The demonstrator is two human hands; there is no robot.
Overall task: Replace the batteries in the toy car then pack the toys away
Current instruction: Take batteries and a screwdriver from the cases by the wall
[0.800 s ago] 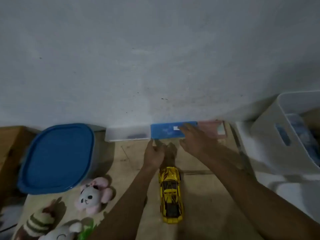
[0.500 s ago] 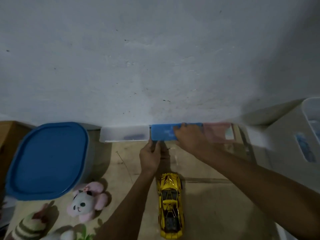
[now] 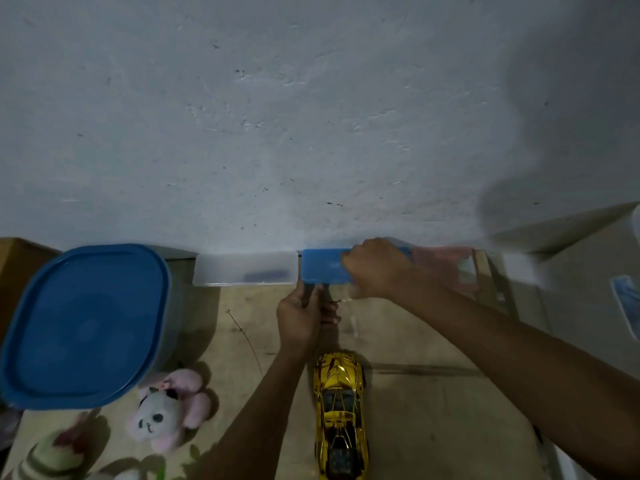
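Observation:
A shiny yellow toy car lies on the floor, nose toward the wall, just behind my left hand. My left hand is closed around a small dark object that I cannot identify, its fingertips at the front edge of a flat blue box by the wall. My right hand lies over the right part of that blue box, fingers curled around its far edge. A pink and white plush toy and a striped plush toy lie at the lower left.
A large container with a blue lid stands at the left. A clear flat box and a pinkish box flank the blue one along the white wall. A thin wire lies on the floor. A white bin is at the right.
My right hand slid further over the blue box and curled around its far edge. My left hand moved up to the box's front edge. The view shifted right.

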